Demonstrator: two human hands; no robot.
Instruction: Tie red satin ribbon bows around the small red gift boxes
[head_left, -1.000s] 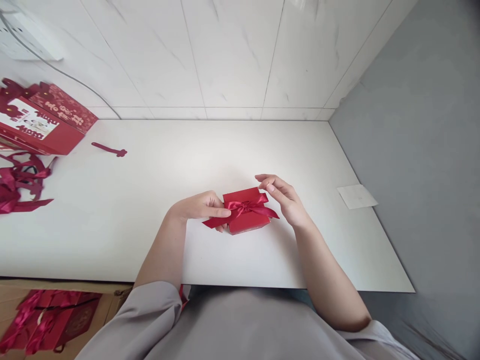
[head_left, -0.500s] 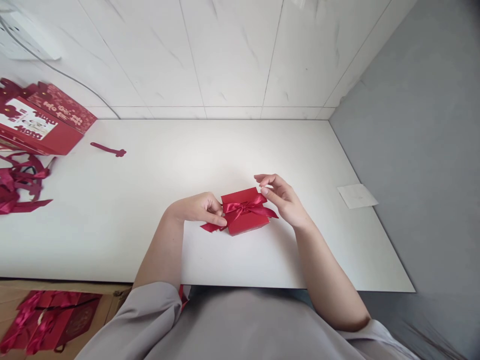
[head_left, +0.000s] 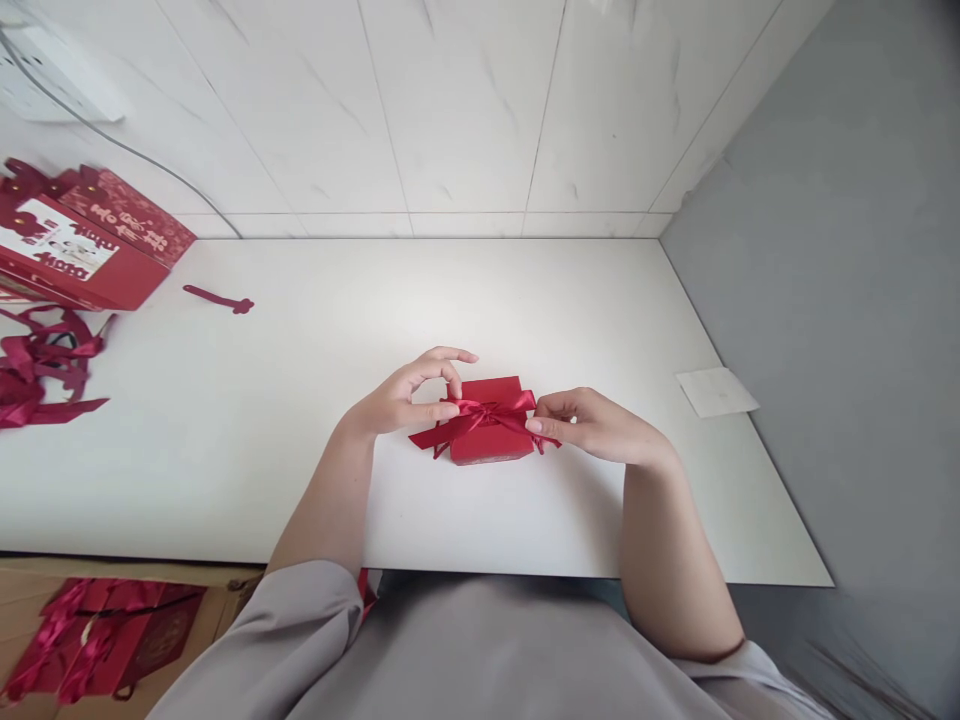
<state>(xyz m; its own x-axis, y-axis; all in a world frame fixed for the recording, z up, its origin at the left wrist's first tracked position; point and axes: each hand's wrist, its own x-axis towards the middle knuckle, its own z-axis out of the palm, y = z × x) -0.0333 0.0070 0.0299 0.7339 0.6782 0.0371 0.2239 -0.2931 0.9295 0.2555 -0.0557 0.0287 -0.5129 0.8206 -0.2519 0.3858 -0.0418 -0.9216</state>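
Observation:
A small red gift box [head_left: 491, 443] lies on the white table [head_left: 300, 420] in front of me, tied with a red satin ribbon bow [head_left: 480, 415]. My left hand [head_left: 409, 395] pinches the bow's left loop between thumb and forefinger, its other fingers raised. On the other side, my right hand [head_left: 592, 425] is closed on the ribbon at the box's right edge. Both hands touch the box's top.
At the far left stand larger red printed boxes [head_left: 82, 240], a pile of loose red ribbons [head_left: 41, 365] and a small red strip [head_left: 219, 298]. A white paper slip [head_left: 716, 391] lies near the right edge. A carton with more red boxes [head_left: 97, 640] sits below the table's left front.
My right hand has dropped from the box's upper right corner to its right edge and closed on the ribbon. My left hand shifted up onto the bow, and the box turned slightly.

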